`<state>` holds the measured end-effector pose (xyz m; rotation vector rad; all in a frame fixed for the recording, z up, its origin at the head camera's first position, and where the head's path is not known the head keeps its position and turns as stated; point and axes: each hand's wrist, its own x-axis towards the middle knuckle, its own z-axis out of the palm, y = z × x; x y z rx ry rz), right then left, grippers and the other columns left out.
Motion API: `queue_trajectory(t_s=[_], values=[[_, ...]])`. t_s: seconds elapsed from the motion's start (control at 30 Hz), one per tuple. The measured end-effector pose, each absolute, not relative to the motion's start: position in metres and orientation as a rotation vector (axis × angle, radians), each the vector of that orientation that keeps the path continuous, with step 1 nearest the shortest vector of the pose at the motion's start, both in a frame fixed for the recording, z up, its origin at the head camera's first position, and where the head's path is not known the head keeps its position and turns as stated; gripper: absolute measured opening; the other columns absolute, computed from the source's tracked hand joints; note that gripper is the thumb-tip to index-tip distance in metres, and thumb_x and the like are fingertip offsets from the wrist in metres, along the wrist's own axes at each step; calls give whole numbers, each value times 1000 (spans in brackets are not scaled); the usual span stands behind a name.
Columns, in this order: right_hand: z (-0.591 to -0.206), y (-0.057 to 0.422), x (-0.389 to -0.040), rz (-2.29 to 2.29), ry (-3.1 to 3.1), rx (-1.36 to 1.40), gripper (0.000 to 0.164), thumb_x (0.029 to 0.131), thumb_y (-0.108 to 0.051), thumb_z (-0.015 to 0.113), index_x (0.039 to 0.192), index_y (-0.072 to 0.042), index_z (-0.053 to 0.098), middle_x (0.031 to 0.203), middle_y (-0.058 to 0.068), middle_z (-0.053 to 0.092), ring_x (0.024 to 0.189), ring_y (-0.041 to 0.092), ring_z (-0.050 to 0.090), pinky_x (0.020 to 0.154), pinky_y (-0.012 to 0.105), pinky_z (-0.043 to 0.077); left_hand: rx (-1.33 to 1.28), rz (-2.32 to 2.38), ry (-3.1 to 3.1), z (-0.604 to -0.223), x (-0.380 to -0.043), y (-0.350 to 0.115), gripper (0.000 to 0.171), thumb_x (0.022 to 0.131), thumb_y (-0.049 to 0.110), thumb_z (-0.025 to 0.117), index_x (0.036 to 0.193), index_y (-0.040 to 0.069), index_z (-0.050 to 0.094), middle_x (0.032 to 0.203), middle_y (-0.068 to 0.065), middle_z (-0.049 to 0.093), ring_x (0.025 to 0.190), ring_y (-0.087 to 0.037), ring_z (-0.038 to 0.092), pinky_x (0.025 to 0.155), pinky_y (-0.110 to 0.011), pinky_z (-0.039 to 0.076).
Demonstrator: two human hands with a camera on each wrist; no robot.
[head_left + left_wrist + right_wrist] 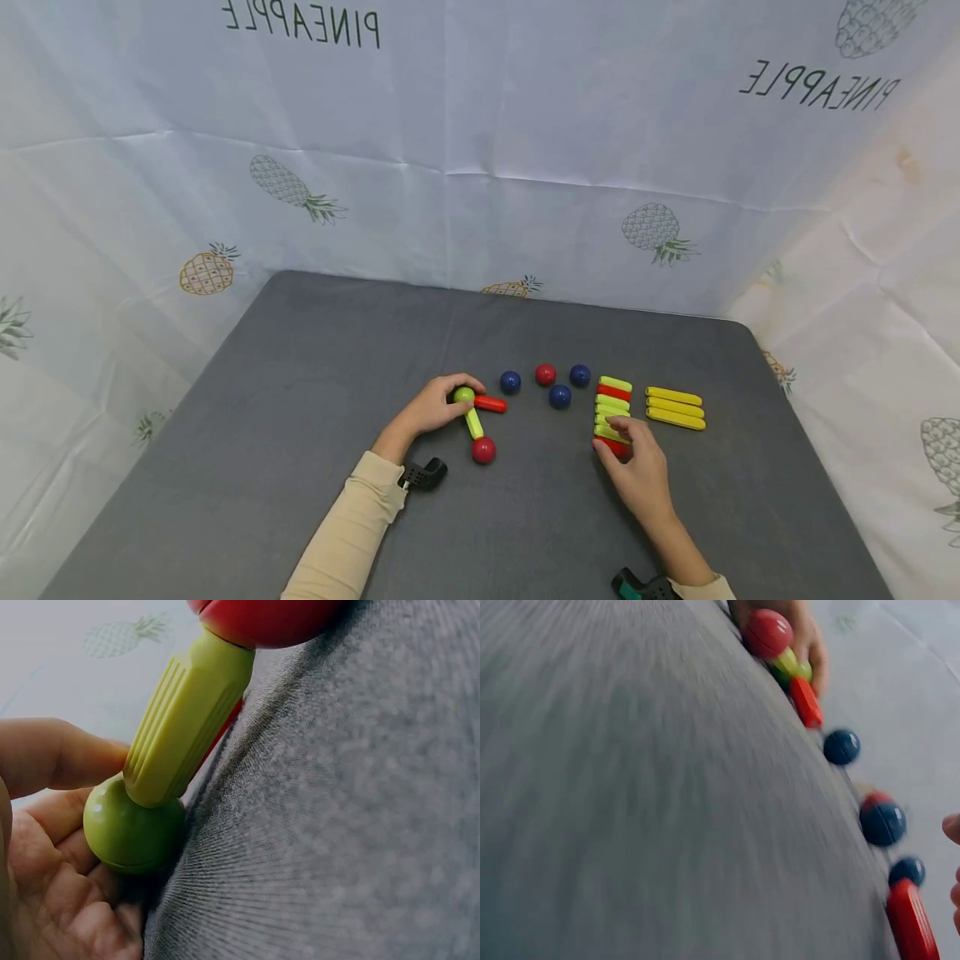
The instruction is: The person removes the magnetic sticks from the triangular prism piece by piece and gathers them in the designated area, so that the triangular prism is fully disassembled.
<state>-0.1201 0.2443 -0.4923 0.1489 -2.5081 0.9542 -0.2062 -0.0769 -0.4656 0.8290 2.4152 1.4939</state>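
Note:
My left hand [438, 406] is curled around a lime-green ball [133, 825], its thumb lying against the ribbed lime-green rod [187, 724] joined to it. A red ball [483, 450] caps the rod's other end. From the green ball a red rod [491, 404] points right. Over the near end of a column of lime-green and red rods [613, 401] is my right hand [641, 471], thumb and fingers spread apart. Its fingertips overlap the nearest red rod [612, 447] in the head view. At the right wrist view's edge, fingertips [954, 829] show beside a red rod [911, 922], with a gap between.
Between the hands lie several loose balls, including a blue ball [510, 382] and a red ball [545, 374]. Several yellow rods [675, 408] lie stacked side by side at right. A pineapple-print cloth [450, 208] hangs behind the grey table [300, 467].

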Motion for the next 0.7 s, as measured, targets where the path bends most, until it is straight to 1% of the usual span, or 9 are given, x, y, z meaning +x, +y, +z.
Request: queue_trajectory(t_s=[0.07, 0.13, 0.2, 0.33, 0.47, 0.6, 0.7], values=[[-490, 233, -124, 986, -2533, 195, 40, 75, -7, 79, 111, -5, 61, 105, 8, 63, 95, 21, 61, 83, 27, 49, 818, 1491, 2423, -465, -206, -77, 25, 89, -3, 57, 113, -7, 62, 114, -22, 64, 97, -32, 56, 88, -44, 44], [-488, 221, -129, 1024, -2557, 248, 38, 77, -9, 78, 111, -7, 61, 106, 5, 64, 96, 20, 62, 83, 35, 51, 806, 1485, 2429, -465, -206, -77, 25, 89, -3, 56, 113, -6, 62, 114, -22, 64, 98, -31, 56, 88, -44, 44], [-488, 207, -135, 1072, -2579, 309, 36, 79, -11, 77, 111, -8, 61, 106, 3, 64, 97, 18, 62, 83, 37, 52, 799, 1486, 2426, -468, -207, -77, 26, 89, -3, 56, 113, -6, 62, 114, -21, 64, 99, -30, 56, 89, -43, 44], [-491, 181, -149, 1180, -2615, 441, 34, 80, -10, 76, 111, -7, 63, 108, 4, 64, 97, 19, 63, 83, 37, 53, 801, 1498, 2423, -479, -212, -77, 26, 89, -2, 55, 114, -5, 63, 114, -21, 64, 99, -31, 56, 89, -41, 44], [-497, 162, -162, 1280, -2675, 466, 36, 80, -10, 75, 113, -6, 62, 109, 5, 65, 100, 19, 64, 85, 35, 52, 801, 1509, 2429, -498, -220, -77, 26, 91, 1, 55, 115, -3, 63, 116, -19, 64, 102, -31, 57, 90, -39, 44], [-502, 149, -174, 1377, -2700, 421, 36, 81, -11, 75, 114, -7, 62, 112, 5, 65, 102, 19, 63, 87, 35, 52, 798, 1521, 2426, -506, -224, -77, 26, 92, 5, 56, 116, 3, 64, 116, -14, 65, 101, -26, 57, 89, -35, 44], [-503, 142, -181, 1394, -2694, 447, 36, 81, -10, 74, 115, -6, 62, 112, 7, 65, 102, 20, 62, 86, 35, 52, 805, 1527, 2426, -507, -224, -78, 25, 91, 7, 57, 115, 6, 65, 115, -11, 65, 99, -22, 57, 87, -31, 44]])
